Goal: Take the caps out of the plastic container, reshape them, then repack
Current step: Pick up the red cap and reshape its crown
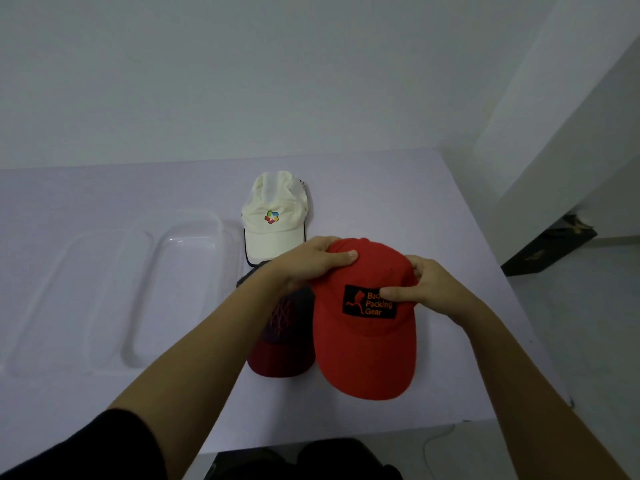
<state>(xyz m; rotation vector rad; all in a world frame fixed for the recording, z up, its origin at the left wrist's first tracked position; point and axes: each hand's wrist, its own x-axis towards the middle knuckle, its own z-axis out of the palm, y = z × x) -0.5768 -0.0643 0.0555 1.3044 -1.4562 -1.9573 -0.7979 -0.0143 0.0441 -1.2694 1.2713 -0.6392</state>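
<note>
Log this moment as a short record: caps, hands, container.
red cap: in both hands, peak toward the person
left hand: grips its crown's far side
right hand: pinches the crown, thumb on the black patch
white cap: on the table, beyond the red one
dark cap: on the table, partly under the left forearm
plastic container: clear, left of the caps, no cap inside

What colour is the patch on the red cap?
Black with orange lettering: the patch on the red cap, head view.
</note>
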